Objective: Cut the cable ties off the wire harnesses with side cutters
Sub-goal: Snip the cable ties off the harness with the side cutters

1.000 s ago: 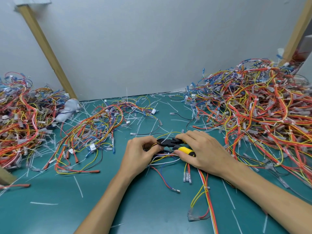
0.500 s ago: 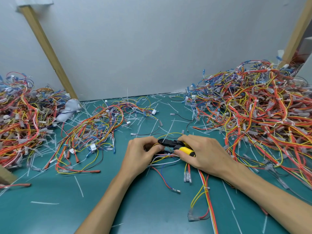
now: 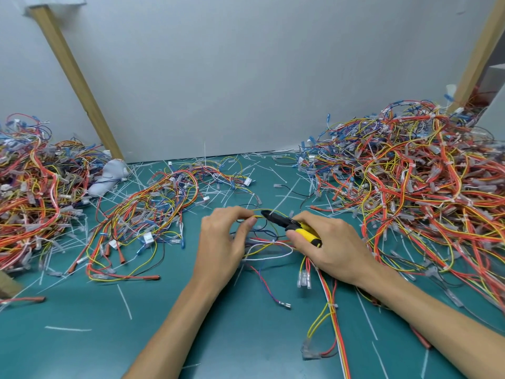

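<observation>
Left hand (image 3: 222, 242) pinches a yellow wire (image 3: 259, 210) of the wire harness (image 3: 269, 246) between thumb and fingertips, holding it taut above the green mat (image 3: 153, 332). Just beside it, the side cutters (image 3: 289, 224) point their black nose at that pinch, with the right hand (image 3: 332, 247) wrapped closed around the yellow handles. The step in hand looks like lining up a cut on a cable tie (too small here to pick out). Next comes sliding one blade under the tie alone, clear of the insulation, then squeezing. More uncut harnesses wait in the heap (image 3: 410, 181) at right.
</observation>
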